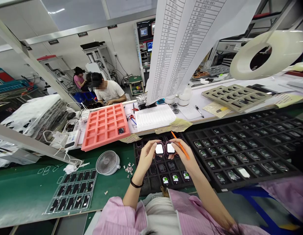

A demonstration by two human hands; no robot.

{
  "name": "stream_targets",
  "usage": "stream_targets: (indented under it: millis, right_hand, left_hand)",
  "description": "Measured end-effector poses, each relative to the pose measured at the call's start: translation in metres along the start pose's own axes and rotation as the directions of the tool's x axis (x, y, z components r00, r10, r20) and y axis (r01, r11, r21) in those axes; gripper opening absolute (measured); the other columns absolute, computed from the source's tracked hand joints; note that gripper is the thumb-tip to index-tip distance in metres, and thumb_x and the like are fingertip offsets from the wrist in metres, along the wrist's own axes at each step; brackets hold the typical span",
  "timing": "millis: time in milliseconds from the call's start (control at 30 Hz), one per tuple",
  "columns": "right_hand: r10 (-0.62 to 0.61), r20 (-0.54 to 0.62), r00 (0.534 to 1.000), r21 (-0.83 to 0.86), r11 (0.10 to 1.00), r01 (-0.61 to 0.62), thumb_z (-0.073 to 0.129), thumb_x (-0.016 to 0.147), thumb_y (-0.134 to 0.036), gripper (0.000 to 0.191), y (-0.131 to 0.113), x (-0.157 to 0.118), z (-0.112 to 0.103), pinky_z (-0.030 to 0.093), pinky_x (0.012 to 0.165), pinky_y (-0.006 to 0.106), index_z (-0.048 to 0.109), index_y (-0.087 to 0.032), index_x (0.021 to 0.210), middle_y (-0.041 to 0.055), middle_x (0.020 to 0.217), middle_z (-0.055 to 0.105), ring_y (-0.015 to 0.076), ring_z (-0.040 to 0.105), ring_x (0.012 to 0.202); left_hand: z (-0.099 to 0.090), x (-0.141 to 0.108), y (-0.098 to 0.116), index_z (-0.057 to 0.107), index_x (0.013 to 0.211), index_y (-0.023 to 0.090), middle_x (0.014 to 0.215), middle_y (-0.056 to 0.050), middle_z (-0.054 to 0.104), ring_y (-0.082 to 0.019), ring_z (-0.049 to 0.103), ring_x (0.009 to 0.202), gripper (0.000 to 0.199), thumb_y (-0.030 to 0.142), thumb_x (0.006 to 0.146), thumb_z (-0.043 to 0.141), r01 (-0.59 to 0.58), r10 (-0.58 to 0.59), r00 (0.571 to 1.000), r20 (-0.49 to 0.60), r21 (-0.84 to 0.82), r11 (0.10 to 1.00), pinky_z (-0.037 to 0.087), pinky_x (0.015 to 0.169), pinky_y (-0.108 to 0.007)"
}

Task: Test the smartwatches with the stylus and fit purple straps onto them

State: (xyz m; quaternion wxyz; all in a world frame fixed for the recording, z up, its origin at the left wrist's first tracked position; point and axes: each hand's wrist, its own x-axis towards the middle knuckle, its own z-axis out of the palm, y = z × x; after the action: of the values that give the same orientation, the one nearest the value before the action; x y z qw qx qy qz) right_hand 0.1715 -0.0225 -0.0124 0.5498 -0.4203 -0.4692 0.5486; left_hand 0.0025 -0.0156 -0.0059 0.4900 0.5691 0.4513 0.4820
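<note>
My left hand (pixel 146 156) grips a smartwatch (pixel 159 149) whose square screen glows white. Close beside it, a second lit smartwatch (pixel 170 148) is held in my right hand (pixel 182 157), its screen white with faint markings. An orange pen-like stick (pixel 180 145) slants across the right hand, tucked among the fingers. Both watches face up above a black foam tray (pixel 151 181). In the tray's front row, several watches (pixel 175 178) show green and white screens; others there are dark. My hands and the held watches partly hide the tray's back rows.
A larger black tray (pixel 215 156) of watches lies at right. At left are a pink slotted tray (pixel 106 125), a small white fan (pixel 107 162), small scattered pieces (pixel 129 168) and a clear tray (pixel 91 195). Paper sheets (pixel 175 49) hang ahead; a person (pixel 111 89) sits beyond the shelf.
</note>
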Motion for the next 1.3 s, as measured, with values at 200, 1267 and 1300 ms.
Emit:
stream_targets:
  millis: [200, 1267, 1300]
  right_hand:
    - [-0.015, 0.043, 0.999, -0.036, 0.999, 0.017, 0.063, 0.081, -0.045, 0.034, 0.004, 0.003, -0.005, 0.055, 0.05, 0.028, 0.056, -0.024, 0.107, 0.0071, 0.11, 0.063, 0.0134, 0.064, 0.06]
    - [0.006, 0.142, 0.99, -0.094, 0.996, 0.008, 0.072, 0.073, -0.04, 0.042, 0.002, 0.003, -0.011, 0.043, 0.041, 0.023, 0.052, -0.025, 0.107, 0.0069, 0.109, 0.061, 0.0146, 0.064, 0.063]
    - [0.008, 0.145, 0.989, -0.097, 0.995, 0.007, 0.073, 0.072, -0.04, 0.043, 0.003, 0.003, -0.012, 0.044, 0.041, 0.024, 0.052, -0.025, 0.107, 0.007, 0.11, 0.06, 0.0149, 0.064, 0.064]
  left_hand:
    - [0.0, -0.001, 0.0, 0.055, 0.122, 0.019, 0.093, -0.005, 0.061, -0.008, 0.048, 0.061, 0.04, 0.042, 0.088, 0.053, -0.005, 0.006, 0.998, 0.055, -0.021, 1.0, 0.038, 0.051, -0.019]
    - [-0.002, -0.002, -0.003, 0.053, 0.119, 0.019, 0.11, -0.009, 0.061, -0.015, 0.058, 0.084, 0.046, 0.034, 0.078, 0.069, 0.0, -0.009, 0.993, 0.122, 0.069, 0.998, 0.043, 0.059, -0.02]
    - [-0.002, -0.002, -0.003, 0.053, 0.119, 0.019, 0.11, -0.009, 0.061, -0.015, 0.058, 0.084, 0.047, 0.033, 0.078, 0.07, 0.002, -0.01, 0.992, 0.123, 0.068, 0.998, 0.042, 0.059, -0.02]
